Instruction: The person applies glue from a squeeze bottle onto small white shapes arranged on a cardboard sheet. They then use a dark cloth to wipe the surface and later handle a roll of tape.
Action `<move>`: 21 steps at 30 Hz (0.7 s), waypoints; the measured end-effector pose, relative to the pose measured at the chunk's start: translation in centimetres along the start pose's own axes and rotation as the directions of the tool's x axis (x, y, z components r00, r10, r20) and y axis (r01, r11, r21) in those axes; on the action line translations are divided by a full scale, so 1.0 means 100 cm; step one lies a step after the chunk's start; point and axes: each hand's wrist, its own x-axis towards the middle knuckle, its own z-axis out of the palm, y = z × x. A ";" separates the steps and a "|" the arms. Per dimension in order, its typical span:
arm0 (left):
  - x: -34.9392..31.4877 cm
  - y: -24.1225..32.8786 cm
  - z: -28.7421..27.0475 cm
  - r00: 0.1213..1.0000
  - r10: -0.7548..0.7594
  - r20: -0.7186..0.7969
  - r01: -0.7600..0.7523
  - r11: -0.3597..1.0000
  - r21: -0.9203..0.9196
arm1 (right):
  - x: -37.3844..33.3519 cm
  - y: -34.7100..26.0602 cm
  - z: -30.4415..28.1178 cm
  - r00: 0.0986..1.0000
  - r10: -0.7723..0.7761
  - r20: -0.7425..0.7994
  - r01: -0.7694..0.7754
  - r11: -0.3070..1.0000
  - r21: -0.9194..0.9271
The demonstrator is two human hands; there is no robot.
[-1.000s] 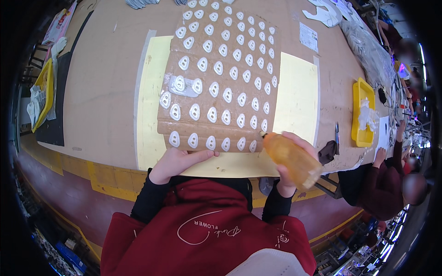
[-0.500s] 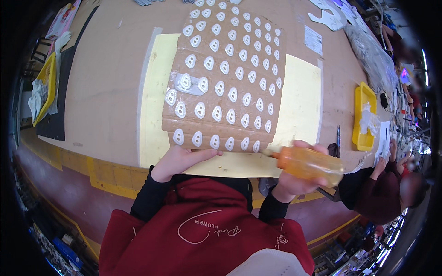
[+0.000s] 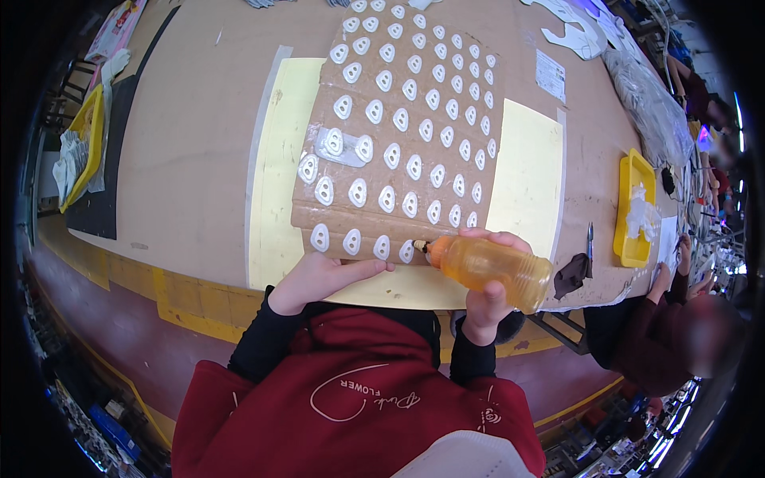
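A brown cardboard sheet [image 3: 335, 217] bears rows of small white rounded pieces, each with two holes. Near its front left edge is my left hand [image 3: 315, 280], the thumb laid along the edge and the other fingers largely hidden; it seems to grip the border. My right hand [image 3: 488, 307] is wrapped around a clear squeeze bottle [image 3: 502, 271] of amber liquid with an orange cap. The bottle tilts leftward, and its dark, narrow tip is at a white piece [image 3: 406, 252] in the front row. Whether the tip touches the piece, I cannot tell.
Pale yellow paper [image 3: 522, 167] lies under the cardboard on the brown table. Yellow trays stand at right [image 3: 635, 255] and left [image 3: 97, 147]. A dark cloth [image 3: 571, 275] and a slim pen-like tool [image 3: 590, 243] lie at right, near another person [image 3: 653, 342].
My right hand has brought the bottle leftward, from the front row's right end to a piece farther left. The cardboard appears slightly shifted right in view, and my left hand still rests at its edge.
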 end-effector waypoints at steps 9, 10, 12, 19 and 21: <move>0.001 -0.003 -0.001 1.000 0.016 -0.004 -0.016 0.999 0.040 | -0.004 -0.004 -0.004 0.995 -0.026 0.102 0.027 0.999 -0.017; 0.001 -0.002 0.000 1.000 0.016 -0.005 -0.015 0.999 0.040 | -0.005 -0.005 -0.005 0.994 -0.028 0.108 0.034 0.998 -0.046; 0.001 -0.001 0.000 1.000 0.020 0.000 -0.020 0.999 0.043 | -0.007 -0.006 -0.008 0.992 -0.033 0.122 0.046 0.993 -0.105; 0.001 0.003 0.001 0.996 0.084 0.026 -0.085 0.995 0.049 | -0.010 -0.016 -0.003 0.969 -0.129 0.209 0.191 0.930 -0.313; 0.000 0.002 0.001 0.996 0.089 0.020 -0.089 0.996 0.032 | -0.010 -0.020 -0.011 0.936 -0.092 0.339 0.226 0.896 -0.382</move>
